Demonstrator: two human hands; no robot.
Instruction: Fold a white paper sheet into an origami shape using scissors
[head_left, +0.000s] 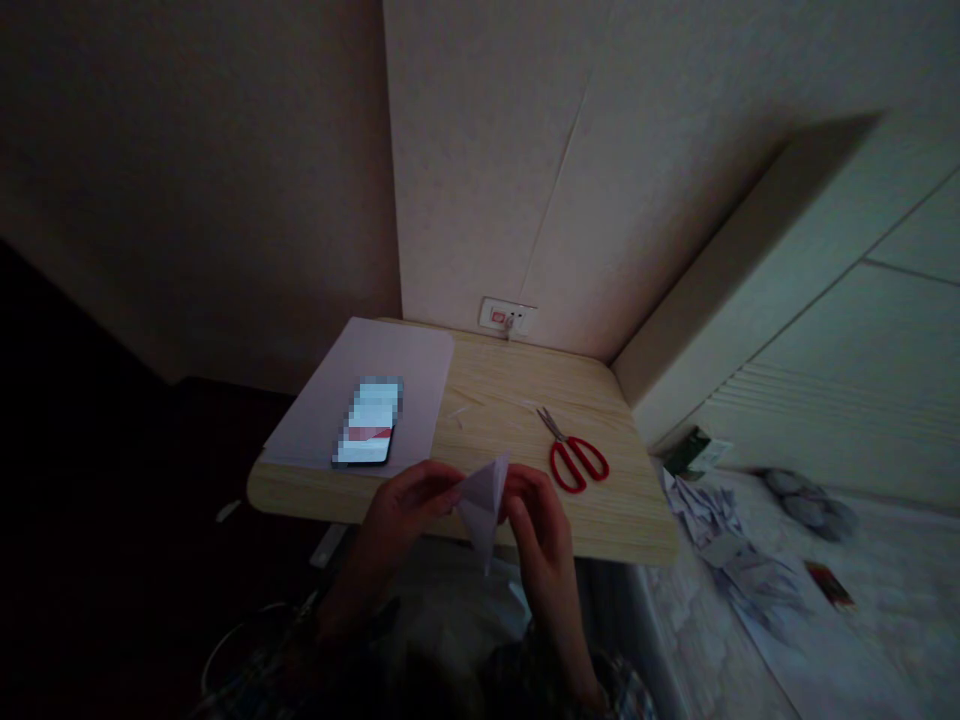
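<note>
A piece of folded white paper (481, 505), pointed at top and bottom, is held up over the front edge of the small wooden table (495, 385). My left hand (411, 505) pinches its left corner between thumb and fingers. On the other side, my right hand (538, 515) has its fingers closed on the paper's right edge, partly hidden behind it. Scissors (570, 455) with red handles lie on the table just beyond my right hand. A lit phone (369, 420) rests on white paper sheets (424, 365) beyond my left hand.
A wall socket (508, 316) with something plugged in sits behind the table. To the right is a bed (885, 640) bearing a pile of folded paper pieces (731, 545), a grey soft item (806, 503) and a green box (688, 452). A white cable (225, 640) hangs at lower left.
</note>
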